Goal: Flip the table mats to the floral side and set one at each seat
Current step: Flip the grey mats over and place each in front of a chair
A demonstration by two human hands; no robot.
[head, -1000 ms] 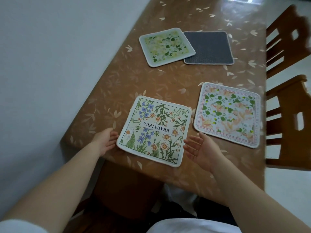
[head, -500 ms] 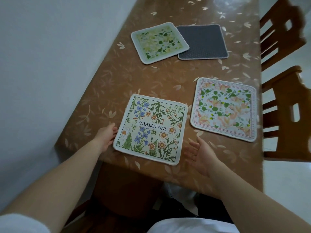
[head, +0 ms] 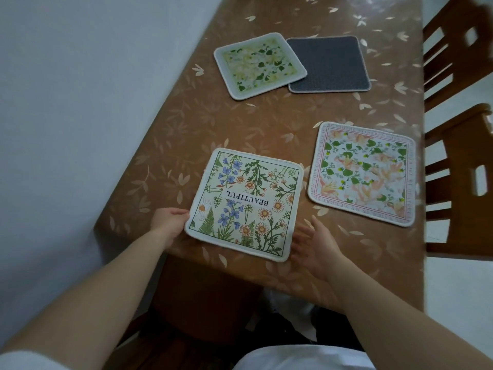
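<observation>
Four square mats lie on the brown leaf-patterned table (head: 240, 129). Nearest me is a floral mat printed "BEAUTIFUL" (head: 246, 202), floral side up, by the table's front edge. My left hand (head: 170, 222) touches its lower left corner, fingers at or under the edge. My right hand (head: 314, 244) is open, palm turned inward, just beside its lower right corner. To the right lies a pink and green floral mat (head: 364, 173). At the far end a yellow-green floral mat (head: 258, 65) overlaps a mat lying dark grey side up (head: 333, 64).
A white wall (head: 80, 102) runs along the table's left side. Wooden chairs (head: 458, 161) stand along the right side, another chair seat (head: 202, 297) sits under the near edge in front of me.
The view has shifted slightly. My left hand has slid closer to the BEAUTIFUL mat's corner and my right hand has moved nearer its right corner. The mats have stayed where they lay.
</observation>
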